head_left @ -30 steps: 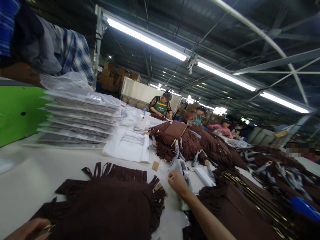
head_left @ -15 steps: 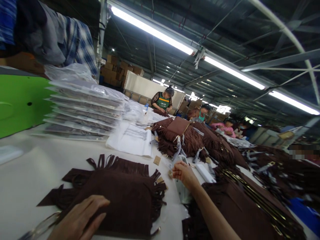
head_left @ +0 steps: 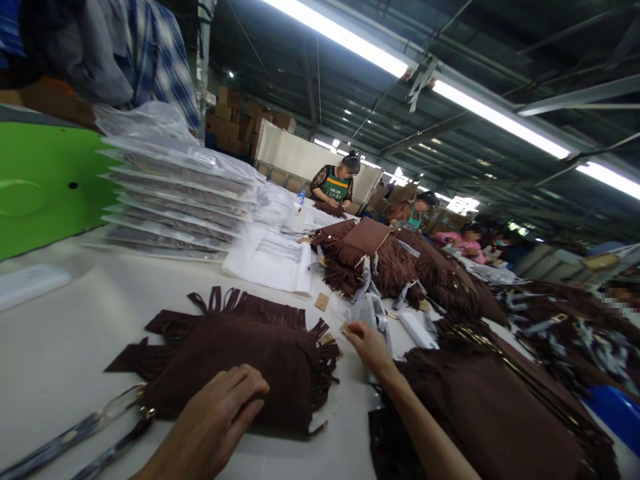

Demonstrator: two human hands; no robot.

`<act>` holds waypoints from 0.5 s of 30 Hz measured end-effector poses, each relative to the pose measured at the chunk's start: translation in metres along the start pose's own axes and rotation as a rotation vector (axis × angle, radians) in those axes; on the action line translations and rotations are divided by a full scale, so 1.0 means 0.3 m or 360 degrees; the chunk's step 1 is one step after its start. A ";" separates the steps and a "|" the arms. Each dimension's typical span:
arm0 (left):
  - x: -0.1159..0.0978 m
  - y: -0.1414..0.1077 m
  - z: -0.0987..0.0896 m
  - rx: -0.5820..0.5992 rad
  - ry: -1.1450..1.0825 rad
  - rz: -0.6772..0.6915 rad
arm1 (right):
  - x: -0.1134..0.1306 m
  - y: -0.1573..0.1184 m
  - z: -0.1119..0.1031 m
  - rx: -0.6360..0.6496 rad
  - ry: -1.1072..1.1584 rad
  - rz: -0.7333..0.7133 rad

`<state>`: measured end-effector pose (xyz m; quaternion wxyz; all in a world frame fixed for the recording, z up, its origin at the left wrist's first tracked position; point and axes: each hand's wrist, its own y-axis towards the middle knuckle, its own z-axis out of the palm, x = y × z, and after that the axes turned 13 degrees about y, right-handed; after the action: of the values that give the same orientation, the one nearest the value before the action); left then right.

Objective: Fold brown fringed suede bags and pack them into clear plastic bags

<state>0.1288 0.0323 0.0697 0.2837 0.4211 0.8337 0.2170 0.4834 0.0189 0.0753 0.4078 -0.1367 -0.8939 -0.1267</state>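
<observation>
A dark brown fringed bag [head_left: 250, 370] lies flat on the table in front of me, its wrapped strap trailing off to the left. My left hand [head_left: 225, 407] rests on the bag's front panel, open, fingers stretched out and slightly bent. Beyond the bag's right edge, my right hand [head_left: 367, 347] is closed in a pinch beside a grey tape dispenser [head_left: 375, 310]. A small tan bit shows at its fingertips, too small to name. A tan card tag [head_left: 322, 302] lies on the table just left of the dispenser.
Bags in clear plastic [head_left: 175, 200] form a stack at back left, beside a green panel [head_left: 50, 187]. White printed sheets [head_left: 270, 260] lie near it. Brown fringed bags [head_left: 367, 243] are heaped ahead, and more bags [head_left: 480, 393] lie at right. Co-workers [head_left: 337, 183] sit farther back.
The view has shifted, showing more of the bag's strap at left. My left hand lies farther right on the bag. My right hand remains near the tape dispenser, which shows more clearly now.
</observation>
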 end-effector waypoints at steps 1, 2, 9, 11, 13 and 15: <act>-0.002 -0.001 0.001 0.0018 -0.0008 0.0003 | -0.016 -0.008 0.023 0.0033 -0.0094 -0.0046; -0.004 -0.001 0.002 0.0033 -0.0016 0.0010 | -0.028 -0.013 0.043 0.0064 -0.0175 -0.0092; -0.015 -0.010 0.030 0.0093 -0.0013 0.0021 | -0.053 0.004 0.105 0.0176 -0.0429 -0.0281; -0.012 -0.018 0.037 0.0111 0.0000 0.0033 | -0.058 0.013 0.107 0.0140 -0.0409 -0.0277; -0.008 -0.024 0.039 0.0130 0.0012 0.0031 | -0.062 0.025 0.105 0.0059 -0.0334 -0.0254; -0.005 -0.027 0.035 0.0142 0.0022 0.0013 | -0.063 0.039 0.099 -0.0030 -0.0200 -0.0217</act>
<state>0.1315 0.0279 0.0575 0.2579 0.4351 0.8429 0.1836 0.4788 0.0371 0.0432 0.3400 -0.0871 -0.9237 -0.1535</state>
